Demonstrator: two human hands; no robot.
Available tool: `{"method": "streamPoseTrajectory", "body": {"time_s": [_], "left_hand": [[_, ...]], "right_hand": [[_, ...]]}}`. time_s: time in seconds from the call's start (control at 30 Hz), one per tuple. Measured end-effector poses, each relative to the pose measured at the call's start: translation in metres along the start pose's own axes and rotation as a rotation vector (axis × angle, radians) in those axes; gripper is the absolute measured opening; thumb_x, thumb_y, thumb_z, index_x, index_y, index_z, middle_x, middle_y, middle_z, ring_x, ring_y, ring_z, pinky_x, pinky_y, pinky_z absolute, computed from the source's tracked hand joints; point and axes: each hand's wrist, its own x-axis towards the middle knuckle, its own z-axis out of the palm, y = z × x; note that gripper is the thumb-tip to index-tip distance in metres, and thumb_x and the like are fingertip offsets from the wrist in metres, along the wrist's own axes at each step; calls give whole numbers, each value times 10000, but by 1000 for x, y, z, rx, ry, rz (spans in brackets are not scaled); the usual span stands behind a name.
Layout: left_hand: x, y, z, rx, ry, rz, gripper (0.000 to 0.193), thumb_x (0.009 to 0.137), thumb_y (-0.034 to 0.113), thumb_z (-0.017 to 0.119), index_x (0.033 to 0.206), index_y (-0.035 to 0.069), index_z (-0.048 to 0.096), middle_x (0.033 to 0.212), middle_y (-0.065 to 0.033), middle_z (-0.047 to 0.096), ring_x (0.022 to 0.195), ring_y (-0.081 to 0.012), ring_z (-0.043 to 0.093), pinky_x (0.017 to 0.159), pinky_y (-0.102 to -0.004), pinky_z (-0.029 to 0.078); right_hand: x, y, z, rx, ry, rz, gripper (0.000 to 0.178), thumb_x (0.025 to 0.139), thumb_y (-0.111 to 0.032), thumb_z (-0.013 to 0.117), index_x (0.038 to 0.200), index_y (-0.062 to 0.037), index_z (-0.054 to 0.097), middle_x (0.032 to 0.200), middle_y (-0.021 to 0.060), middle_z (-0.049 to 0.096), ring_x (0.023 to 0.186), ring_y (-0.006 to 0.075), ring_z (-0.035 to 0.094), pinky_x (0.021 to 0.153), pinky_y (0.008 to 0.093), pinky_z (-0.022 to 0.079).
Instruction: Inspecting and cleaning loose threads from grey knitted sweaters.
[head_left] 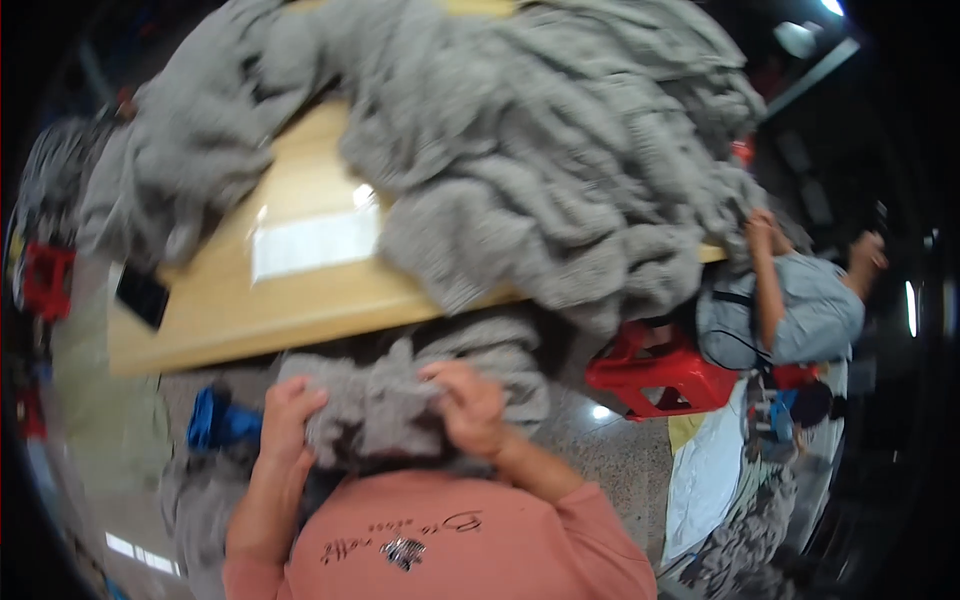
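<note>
A grey knitted garment (385, 405) is stretched between my two hands, just above my lap and below the table's front edge. My left hand (288, 415) pinches its left side, the fingers curled into the knit. On the other side my right hand (468, 408) grips the cloth with thumb and fingers closed. The picture is somewhat blurred, so which part of the garment I hold cannot be told. More grey knit (500, 350) hangs beyond my right hand.
Heaped grey knits (560, 150) cover much of the wooden table (200, 325). A white paper (315, 243) and a dark phone (143, 296) lie on it. A red stool (660, 375) and a seated person in grey (790, 310) are at the right. A blue item (220, 420) is at lower left.
</note>
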Motion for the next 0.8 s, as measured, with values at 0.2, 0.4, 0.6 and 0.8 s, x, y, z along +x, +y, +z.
{"method": "streamPoseTrajectory", "body": {"time_s": [0.2, 0.4, 0.6, 0.8], "left_hand": [[6, -6, 28, 72, 3, 70, 57, 686, -25, 564, 740, -12, 577, 704, -75, 613, 590, -121, 563, 569, -253, 468], [2, -34, 30, 227, -17, 148, 68, 675, -45, 589, 723, 4, 584, 676, -32, 596, 555, -67, 512, 516, -220, 424], [4, -44, 25, 241, -57, 74, 106, 679, -77, 561, 725, 19, 565, 648, -6, 563, 529, -55, 495, 468, -194, 387], [6, -53, 20, 293, -66, 126, 54, 697, -41, 599, 707, 7, 578, 642, -2, 569, 543, -44, 493, 471, -196, 387]], "right_hand": [[4, -31, 20, 430, -567, 4, 159, 778, -87, 565, 910, -41, 490, 788, 140, 508, 717, 329, 528, 623, 365, 425], [-3, -19, 32, 430, -871, 12, 150, 660, -2, 566, 793, -27, 502, 757, 137, 509, 704, 326, 506, 610, 381, 409], [-13, -12, 27, 224, -771, 52, 122, 636, 16, 542, 730, -1, 466, 722, 165, 516, 673, 355, 508, 568, 407, 390], [-25, 2, 36, 278, -857, 91, 131, 653, 19, 509, 766, 23, 443, 770, 175, 500, 701, 370, 505, 593, 412, 402]]}}
